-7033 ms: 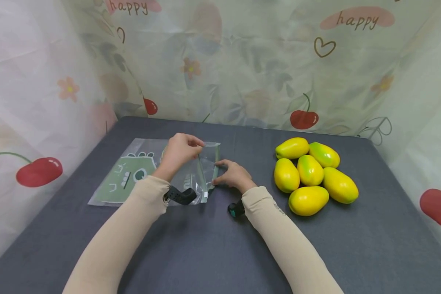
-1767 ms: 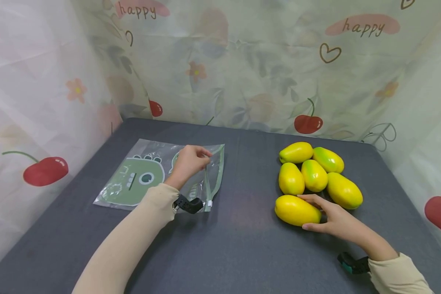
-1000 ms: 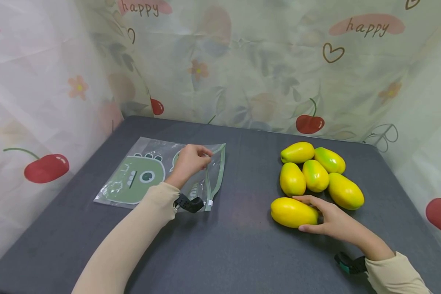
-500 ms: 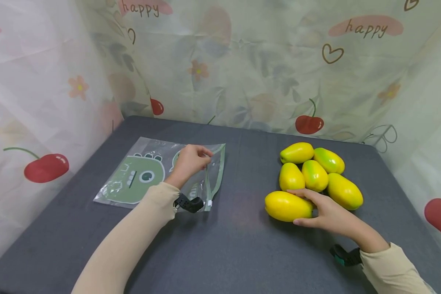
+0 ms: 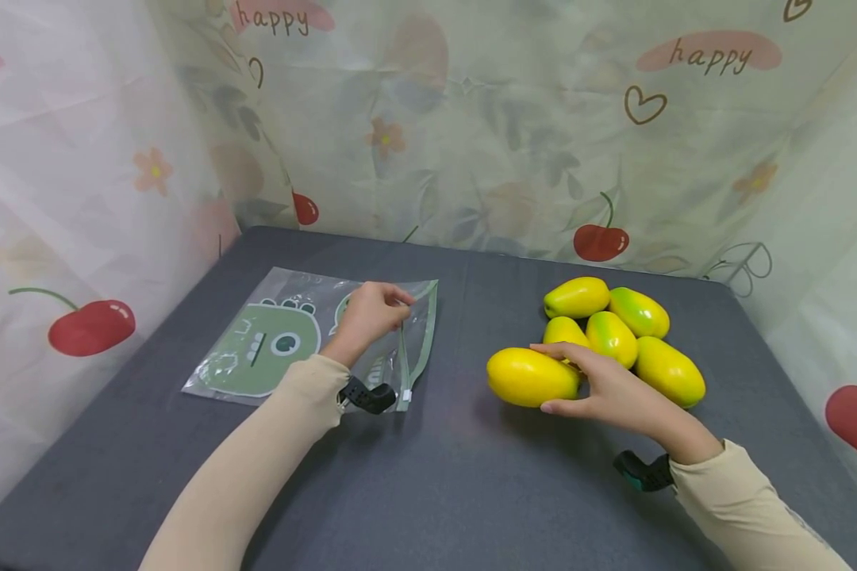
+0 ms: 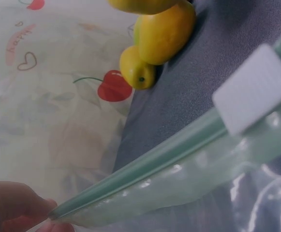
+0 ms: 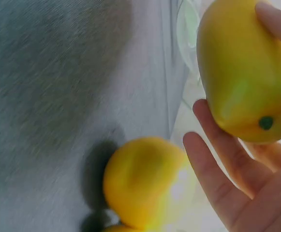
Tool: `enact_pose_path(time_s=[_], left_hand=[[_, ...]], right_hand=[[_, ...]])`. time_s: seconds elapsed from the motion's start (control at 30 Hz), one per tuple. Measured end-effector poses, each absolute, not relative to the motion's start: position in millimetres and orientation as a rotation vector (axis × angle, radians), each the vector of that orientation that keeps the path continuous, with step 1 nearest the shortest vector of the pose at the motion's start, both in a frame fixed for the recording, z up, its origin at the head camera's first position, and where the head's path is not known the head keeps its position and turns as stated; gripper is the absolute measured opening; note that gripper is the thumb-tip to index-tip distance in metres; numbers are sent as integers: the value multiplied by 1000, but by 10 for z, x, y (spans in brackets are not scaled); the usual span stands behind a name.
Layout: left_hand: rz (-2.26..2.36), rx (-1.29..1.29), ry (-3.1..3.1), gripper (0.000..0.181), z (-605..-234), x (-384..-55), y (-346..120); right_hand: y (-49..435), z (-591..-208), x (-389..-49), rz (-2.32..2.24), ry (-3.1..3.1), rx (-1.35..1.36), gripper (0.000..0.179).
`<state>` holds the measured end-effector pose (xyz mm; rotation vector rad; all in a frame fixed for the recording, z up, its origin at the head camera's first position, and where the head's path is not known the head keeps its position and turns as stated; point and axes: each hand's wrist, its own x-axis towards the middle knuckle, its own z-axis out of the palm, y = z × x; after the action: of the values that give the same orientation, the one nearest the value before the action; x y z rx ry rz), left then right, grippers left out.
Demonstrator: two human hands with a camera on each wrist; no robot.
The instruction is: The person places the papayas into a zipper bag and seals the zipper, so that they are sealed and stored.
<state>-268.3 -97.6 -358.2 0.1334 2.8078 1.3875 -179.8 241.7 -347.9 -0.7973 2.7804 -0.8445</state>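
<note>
My right hand (image 5: 607, 394) grips a yellow mango (image 5: 532, 377) between thumb and fingers, held above the table in front of the other mangoes. Its green stem spot faces the palm in the right wrist view, where the mango (image 7: 246, 72) shows clear of the table. With thumb and fingertips my left hand (image 5: 367, 317) pinches the green-edged opening of a clear zip bag (image 5: 257, 349) printed with a green cartoon face. The bag lies flat on the left, its upper layer lifted at the mouth. A white slider (image 6: 254, 89) sits on the zip strip.
Several more yellow mangoes (image 5: 667, 371) cluster on the right of the dark grey table (image 5: 457, 492), some with green patches. A printed curtain (image 5: 486, 135) hangs behind the table and along both sides. A thin cable (image 5: 743, 258) shows beyond the far right corner.
Earlier both hands were at the bag's mouth. My right hand then went to the front mango, gripped it, and has lifted it up and leftward. My left hand stays at the bag.
</note>
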Motion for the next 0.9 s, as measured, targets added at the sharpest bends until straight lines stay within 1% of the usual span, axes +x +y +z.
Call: enact_pose_path(time_s=[0.3,0.9], left_hand=[[1370,134,2820,25,-3574,-2684,-969],[1361,97,2786,25,-3561,-2680,-956]], right_hand=[[2181,-3469,-1904,-905,2794,-855,76],[1733,-3512,-2154,-957,2772,-770,74]])
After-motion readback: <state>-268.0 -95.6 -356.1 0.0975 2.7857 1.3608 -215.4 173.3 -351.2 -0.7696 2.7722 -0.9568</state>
